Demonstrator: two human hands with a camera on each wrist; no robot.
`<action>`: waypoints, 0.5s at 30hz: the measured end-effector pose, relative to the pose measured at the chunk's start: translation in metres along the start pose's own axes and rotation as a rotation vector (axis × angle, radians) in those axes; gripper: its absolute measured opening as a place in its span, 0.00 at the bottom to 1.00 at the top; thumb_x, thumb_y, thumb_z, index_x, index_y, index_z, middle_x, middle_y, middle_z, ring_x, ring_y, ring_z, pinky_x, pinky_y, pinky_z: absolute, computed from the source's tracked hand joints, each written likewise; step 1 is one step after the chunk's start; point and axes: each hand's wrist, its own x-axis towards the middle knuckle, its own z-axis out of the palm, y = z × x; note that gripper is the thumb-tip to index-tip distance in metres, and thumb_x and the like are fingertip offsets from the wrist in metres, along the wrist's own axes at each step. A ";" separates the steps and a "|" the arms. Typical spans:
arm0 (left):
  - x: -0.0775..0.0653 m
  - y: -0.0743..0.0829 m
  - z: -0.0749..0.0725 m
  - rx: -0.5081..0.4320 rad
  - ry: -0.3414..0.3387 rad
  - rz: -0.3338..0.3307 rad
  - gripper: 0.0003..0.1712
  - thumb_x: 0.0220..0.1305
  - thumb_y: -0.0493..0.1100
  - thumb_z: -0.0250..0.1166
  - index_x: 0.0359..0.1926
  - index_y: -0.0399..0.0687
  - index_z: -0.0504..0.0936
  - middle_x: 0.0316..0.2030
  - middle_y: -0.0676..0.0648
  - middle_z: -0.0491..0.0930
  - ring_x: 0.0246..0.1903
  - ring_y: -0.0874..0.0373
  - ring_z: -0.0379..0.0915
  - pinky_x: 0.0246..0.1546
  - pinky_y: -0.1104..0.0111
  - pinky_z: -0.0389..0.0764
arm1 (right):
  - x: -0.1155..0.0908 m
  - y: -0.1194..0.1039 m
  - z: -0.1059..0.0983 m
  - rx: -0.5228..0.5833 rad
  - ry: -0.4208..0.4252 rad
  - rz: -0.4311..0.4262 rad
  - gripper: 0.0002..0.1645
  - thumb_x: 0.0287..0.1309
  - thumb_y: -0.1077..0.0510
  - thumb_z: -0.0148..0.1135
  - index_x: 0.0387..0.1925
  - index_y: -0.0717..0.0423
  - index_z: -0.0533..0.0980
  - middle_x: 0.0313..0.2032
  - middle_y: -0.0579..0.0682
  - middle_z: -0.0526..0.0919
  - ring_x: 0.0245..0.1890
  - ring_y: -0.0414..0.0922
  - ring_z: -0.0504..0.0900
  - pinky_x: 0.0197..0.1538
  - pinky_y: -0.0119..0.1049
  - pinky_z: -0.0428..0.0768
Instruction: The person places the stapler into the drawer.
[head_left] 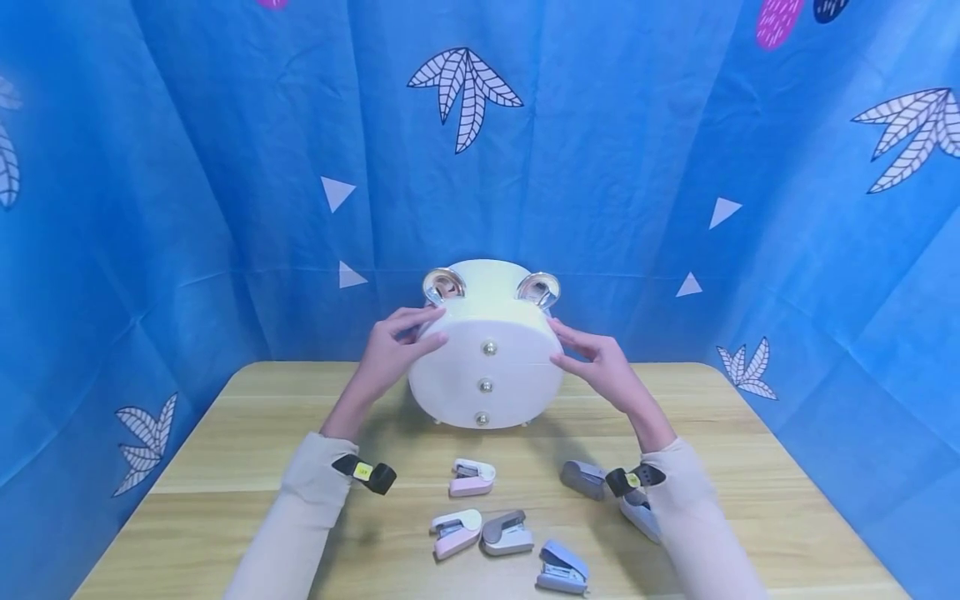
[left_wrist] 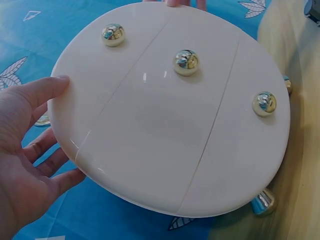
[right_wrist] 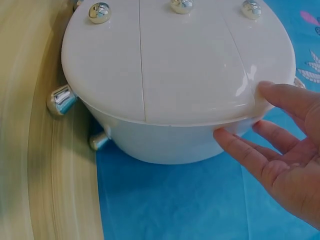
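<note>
A white oval storage box with three drawers (head_left: 517, 404) stands at the back of the table, with round gold knobs down its front and two shiny ear-shaped rings on top. My left hand (head_left: 393, 346) holds its upper left side, thumb at the front edge and fingers along the side wall. On the opposite side my right hand (head_left: 600, 362) grips it the same way. In the left wrist view the drawer fronts (left_wrist: 150, 120) lie flush, parted by thin seams. Short metallic feet (right_wrist: 62, 100) show under the box in the right wrist view.
Several small staplers lie on the wooden table (head_left: 247, 467) in front of the box: pink-and-white staplers (head_left: 472, 479), a grey-and-white stapler (head_left: 507, 533), a blue stapler (head_left: 562, 568) and a dark grey stapler (head_left: 582, 478). Another stapler (head_left: 640, 515) is partly behind my right wrist. A blue curtain (head_left: 615, 167) hangs behind.
</note>
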 end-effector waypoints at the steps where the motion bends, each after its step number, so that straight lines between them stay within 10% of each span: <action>1: 0.001 -0.001 0.002 -0.004 0.001 -0.002 0.26 0.60 0.49 0.76 0.60 0.53 0.85 0.61 0.46 0.78 0.65 0.49 0.72 0.69 0.55 0.72 | -0.001 0.000 -0.002 0.002 0.001 0.007 0.33 0.64 0.57 0.69 0.70 0.47 0.72 0.72 0.49 0.71 0.72 0.53 0.71 0.67 0.51 0.74; 15: 0.009 0.001 0.015 -0.016 0.001 0.032 0.25 0.58 0.48 0.77 0.58 0.52 0.86 0.58 0.46 0.80 0.63 0.51 0.72 0.67 0.55 0.75 | 0.002 0.010 -0.017 0.006 -0.008 0.033 0.34 0.64 0.57 0.69 0.70 0.47 0.72 0.72 0.48 0.71 0.71 0.54 0.72 0.65 0.51 0.75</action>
